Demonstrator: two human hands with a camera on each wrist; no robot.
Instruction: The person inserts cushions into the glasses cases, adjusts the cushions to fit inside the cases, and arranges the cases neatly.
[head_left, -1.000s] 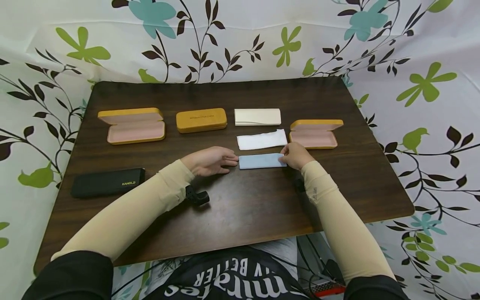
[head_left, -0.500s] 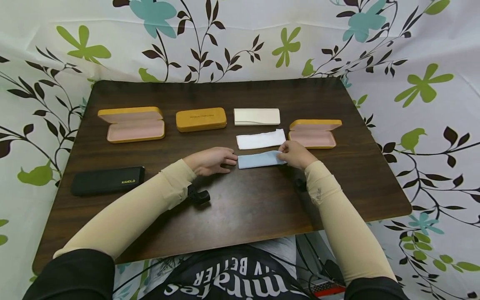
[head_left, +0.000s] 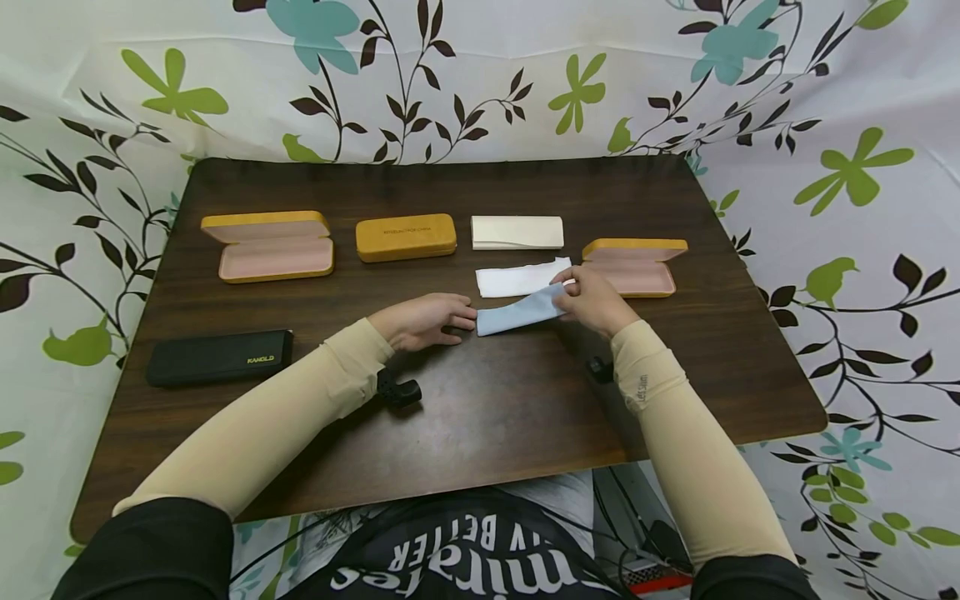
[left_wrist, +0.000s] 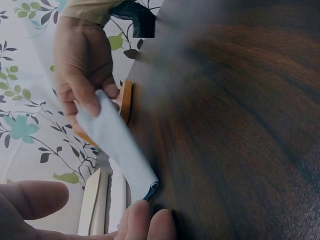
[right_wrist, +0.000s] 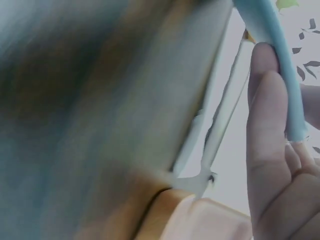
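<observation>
Right hand [head_left: 596,300] pinched the right end of the blue cloth [head_left: 517,312], thumb and fingers clamped on it, that end raised off the table [head_left: 480,417]. Forearm came in from 5 o'clock, wrist bent toward 11. Right wrist view was blurred, but showed fingers [right_wrist: 267,150] against the cloth edge [right_wrist: 280,60].

Left hand [head_left: 423,321] lay palm down on the table at the cloth's left end, fingers fairly straight and together, tips at the cloth's corner, gripping nothing. Left wrist view: fingertips [left_wrist: 145,225] right at the low corner of the cloth [left_wrist: 117,145], cloth sloping up to the right hand [left_wrist: 82,65]. Left forearm ran in from 7 o'clock.

Cloth sat near table centre, left end down, right end lifted. White cloth [head_left: 522,277] just at its 12 o'clock. Cream case [head_left: 517,232] further at 12. Open tan case [head_left: 636,267] at the right hand's 1 o'clock, close. Shut tan case [head_left: 406,237] at 11, open tan case [head_left: 268,246] at 10, well apart. Black case [head_left: 219,357] at the left hand's 8 o'clock.
</observation>
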